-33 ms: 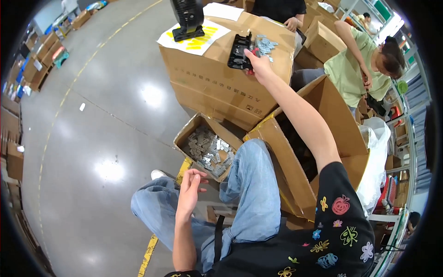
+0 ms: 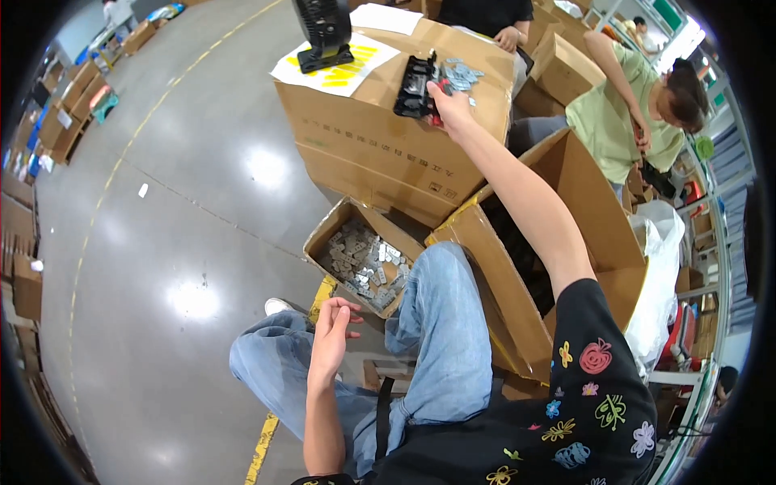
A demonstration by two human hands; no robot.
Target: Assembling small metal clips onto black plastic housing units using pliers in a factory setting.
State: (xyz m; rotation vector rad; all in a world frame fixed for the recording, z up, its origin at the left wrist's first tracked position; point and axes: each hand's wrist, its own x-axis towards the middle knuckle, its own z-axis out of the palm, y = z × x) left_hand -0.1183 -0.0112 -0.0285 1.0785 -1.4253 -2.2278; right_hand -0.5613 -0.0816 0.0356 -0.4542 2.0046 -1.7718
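Observation:
My right hand reaches out over a large closed cardboard box. Its fingers are closed at the right edge of a black plastic part with moulded recesses, which lies on the box top. Something red shows beside the fingers, mostly covered by them; its kind cannot be made out. Just past the hand lies a small heap of flat grey metal plates. My left hand hovers above my lap, palm turned inward, fingers loosely bent and apart, with nothing in it.
A small open carton of similar metal plates stands by my knee. Right of it is a big open carton, its inside dark. A black fan stands on yellow-marked paper. Two people sit across and to the right.
The view has shifted very slightly. My right hand stays at the black plastic part, and my left hand keeps its place.

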